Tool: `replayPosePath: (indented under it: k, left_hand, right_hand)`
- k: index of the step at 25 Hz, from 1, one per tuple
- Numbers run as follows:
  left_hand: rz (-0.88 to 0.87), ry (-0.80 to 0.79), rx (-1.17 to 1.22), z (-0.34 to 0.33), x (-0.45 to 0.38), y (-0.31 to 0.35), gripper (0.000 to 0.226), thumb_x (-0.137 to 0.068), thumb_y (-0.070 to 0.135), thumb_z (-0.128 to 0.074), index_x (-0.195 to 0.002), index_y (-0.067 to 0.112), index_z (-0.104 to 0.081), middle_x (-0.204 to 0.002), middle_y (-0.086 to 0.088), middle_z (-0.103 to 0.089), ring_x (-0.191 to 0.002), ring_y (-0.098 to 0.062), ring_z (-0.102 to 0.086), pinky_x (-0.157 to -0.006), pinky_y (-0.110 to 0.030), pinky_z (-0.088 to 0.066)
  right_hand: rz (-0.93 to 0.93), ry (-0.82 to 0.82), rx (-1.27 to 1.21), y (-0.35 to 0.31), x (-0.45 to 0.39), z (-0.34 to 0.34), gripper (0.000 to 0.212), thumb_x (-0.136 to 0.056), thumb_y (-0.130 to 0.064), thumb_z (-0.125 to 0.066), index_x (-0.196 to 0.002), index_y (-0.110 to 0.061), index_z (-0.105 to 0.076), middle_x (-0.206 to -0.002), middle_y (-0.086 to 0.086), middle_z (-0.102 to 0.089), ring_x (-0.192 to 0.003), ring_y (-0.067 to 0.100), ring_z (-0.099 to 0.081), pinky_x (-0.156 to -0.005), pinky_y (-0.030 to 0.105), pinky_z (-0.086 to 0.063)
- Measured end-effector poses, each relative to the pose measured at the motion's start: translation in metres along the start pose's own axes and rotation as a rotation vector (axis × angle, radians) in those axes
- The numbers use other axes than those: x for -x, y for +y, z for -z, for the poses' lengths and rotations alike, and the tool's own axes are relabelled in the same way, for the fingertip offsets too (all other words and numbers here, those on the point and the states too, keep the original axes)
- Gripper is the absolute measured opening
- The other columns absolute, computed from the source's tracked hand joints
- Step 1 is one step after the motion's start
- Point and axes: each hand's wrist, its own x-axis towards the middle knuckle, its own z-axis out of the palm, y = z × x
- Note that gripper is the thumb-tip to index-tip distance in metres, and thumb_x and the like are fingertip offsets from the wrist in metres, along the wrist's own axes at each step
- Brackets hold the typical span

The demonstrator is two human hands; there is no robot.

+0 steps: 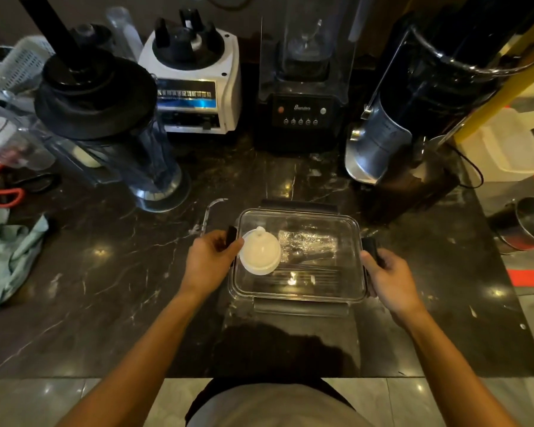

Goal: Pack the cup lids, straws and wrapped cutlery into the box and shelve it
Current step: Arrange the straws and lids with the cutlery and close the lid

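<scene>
Both hands gripped side latches: left hand, right hand, clear box between them on dark marble counter; blenders beyond. Cup lids inside, nearest left hand.

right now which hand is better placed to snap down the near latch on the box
Right, marginally. The right hand sits lower along the box, closer to the near latch; the left hand grips the left clip farther up.
</scene>
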Motion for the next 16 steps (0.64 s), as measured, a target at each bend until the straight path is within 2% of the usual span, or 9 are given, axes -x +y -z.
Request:
replayPosePath:
  k: [3, 5, 6, 10, 12, 14, 16]
  left_hand:
    - [-0.081, 0.079, -0.103, -0.002, 0.000, 0.002, 0.019, -0.092, 0.036, -0.075, -0.082, 0.019, -0.073, -0.072, 0.000, -0.074, -0.071, -0.023, -0.074, -0.067, -0.051, -0.062]
    - [-0.080, 0.102, -0.134, -0.002, -0.002, 0.002, 0.020, -0.091, 0.037, -0.075, -0.081, 0.019, -0.072, -0.071, -0.001, -0.073, -0.070, -0.024, -0.073, -0.066, -0.052, -0.061]
    - [-0.067, 0.099, -0.126, -0.002, -0.003, 0.001, 0.020, -0.091, 0.037, -0.076, -0.083, 0.019, -0.072, -0.073, -0.001, -0.074, -0.071, -0.022, -0.074, -0.067, -0.051, -0.062]
    - [0.040, 0.044, 0.022, 0.001, -0.007, -0.009, 0.022, -0.088, 0.034, -0.079, -0.087, 0.013, -0.073, -0.080, -0.006, -0.077, -0.078, -0.025, -0.076, -0.075, -0.054, -0.063]
    - [0.101, 0.024, 0.098, 0.002, -0.009, -0.011, 0.019, -0.087, 0.027, -0.081, -0.083, 0.009, -0.075, -0.080, -0.007, -0.077, -0.079, -0.027, -0.077, -0.082, -0.055, -0.062]
    - [0.133, -0.009, 0.166, 0.004, -0.011, -0.011, 0.015, -0.086, 0.023, -0.081, -0.082, 0.009, -0.076, -0.081, -0.009, -0.078, -0.082, -0.028, -0.078, -0.086, -0.054, -0.062]
    - [0.155, -0.032, 0.227, 0.005, -0.010, -0.011, 0.014, -0.086, 0.021, -0.081, -0.081, 0.010, -0.076, -0.082, -0.012, -0.078, -0.082, -0.028, -0.077, -0.088, -0.055, -0.061]
  right_hand:
    - [0.007, 0.048, 0.047, 0.001, -0.003, -0.006, 0.028, -0.105, -0.028, -0.059, -0.095, -0.003, -0.065, -0.056, 0.002, -0.064, -0.043, 0.015, -0.058, -0.042, 0.030, -0.048]
    - [0.028, 0.067, 0.104, 0.003, -0.003, -0.009, 0.037, -0.103, -0.046, -0.054, -0.092, -0.012, -0.065, -0.069, 0.009, -0.070, -0.059, 0.025, -0.068, -0.055, 0.043, -0.060]
    - [0.041, 0.071, 0.124, 0.006, -0.005, -0.010, 0.041, -0.101, -0.053, -0.051, -0.090, -0.016, -0.065, -0.075, 0.010, -0.071, -0.067, 0.030, -0.070, -0.063, 0.051, -0.060]
    - [-0.040, 0.038, 0.037, 0.009, -0.009, -0.011, 0.044, -0.097, -0.058, -0.054, -0.101, -0.016, -0.066, -0.092, 0.011, -0.074, -0.085, 0.034, -0.073, -0.079, 0.062, -0.059]
    - [-0.084, 0.023, -0.007, 0.004, -0.005, -0.009, 0.039, -0.102, -0.047, -0.056, -0.101, -0.010, -0.066, -0.087, 0.017, -0.073, -0.073, 0.035, -0.073, -0.070, 0.061, -0.061]
    - [-0.121, 0.004, -0.046, 0.003, -0.004, -0.008, 0.033, -0.106, -0.035, -0.055, -0.099, -0.005, -0.067, -0.080, 0.017, -0.072, -0.059, 0.025, -0.071, -0.059, 0.049, -0.061]
    - [-0.174, -0.025, -0.087, 0.002, -0.005, -0.006, 0.036, -0.106, -0.033, -0.054, -0.102, 0.000, -0.068, -0.082, 0.017, -0.072, -0.058, 0.022, -0.070, -0.058, 0.042, -0.059]
